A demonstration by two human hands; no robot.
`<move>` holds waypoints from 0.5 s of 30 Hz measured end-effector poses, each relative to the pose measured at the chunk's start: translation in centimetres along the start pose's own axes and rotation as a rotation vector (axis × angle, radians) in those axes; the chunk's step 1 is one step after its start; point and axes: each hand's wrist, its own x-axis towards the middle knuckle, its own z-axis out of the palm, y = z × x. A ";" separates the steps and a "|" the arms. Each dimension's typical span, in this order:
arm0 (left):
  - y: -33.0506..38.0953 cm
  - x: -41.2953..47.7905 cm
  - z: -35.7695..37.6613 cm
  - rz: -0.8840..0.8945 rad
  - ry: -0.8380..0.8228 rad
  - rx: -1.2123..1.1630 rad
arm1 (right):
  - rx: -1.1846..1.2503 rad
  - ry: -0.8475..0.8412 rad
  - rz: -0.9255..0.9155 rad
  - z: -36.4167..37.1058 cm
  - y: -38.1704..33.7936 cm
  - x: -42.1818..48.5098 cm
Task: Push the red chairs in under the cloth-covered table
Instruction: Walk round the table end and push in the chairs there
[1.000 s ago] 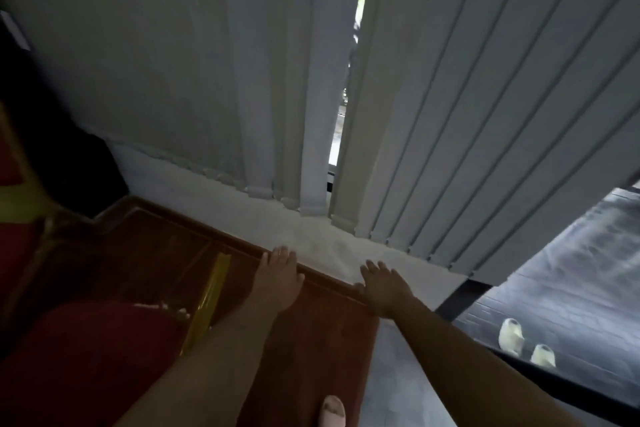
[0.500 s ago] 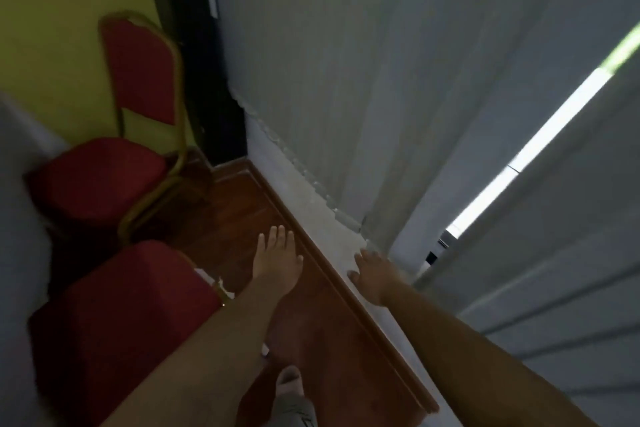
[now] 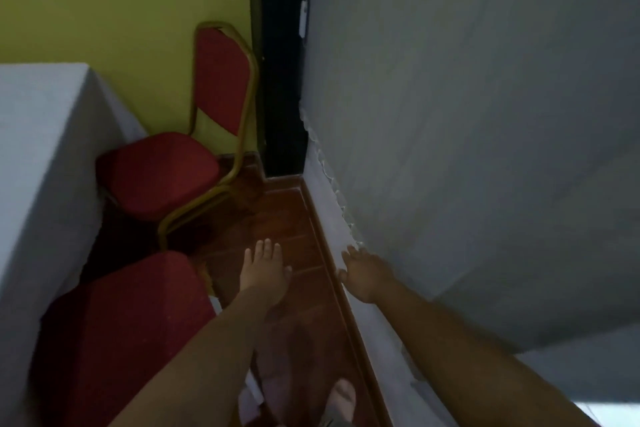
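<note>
A table under a pale cloth (image 3: 38, 156) fills the left side. Two red chairs with gold frames stand beside it. The far chair (image 3: 162, 170) has its seat near the table corner and its back against the yellow wall. The near chair (image 3: 121, 333) shows a red padded surface at lower left, close to the cloth. My left hand (image 3: 265, 270) is stretched forward over the wooden floor, fingers apart, holding nothing, just right of the near chair. My right hand (image 3: 363, 274) is open too, near the foot of the grey curtain.
A grey curtain (image 3: 467, 132) hangs along the right side. A yellow wall (image 3: 121, 3) and a dark doorframe (image 3: 282, 80) close the far end. A narrow strip of red-brown wooden floor (image 3: 287, 218) runs between chairs and curtain. My foot (image 3: 341, 395) shows at the bottom.
The view has swung left from the curtain gap to the corner. The table and both chairs have come into sight. Both hands stay open and outstretched.
</note>
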 end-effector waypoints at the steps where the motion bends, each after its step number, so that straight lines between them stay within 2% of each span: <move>1: -0.3 1.0 -0.3 -0.034 0.003 -0.014 | -0.011 0.005 -0.034 -0.9 0.2 1.5; 6: -0.4 5.7 -2.0 -0.197 -0.002 -0.078 | -0.079 -0.008 -0.181 -4.7 0.9 8.6; 11: 0.6 10.0 -4.3 -0.284 0.096 -0.173 | -0.152 -0.031 -0.255 -8.5 1.7 14.8; 15: -0.9 12.2 -5.0 -0.388 0.083 -0.219 | -0.216 -0.072 -0.324 -10.3 1.0 18.7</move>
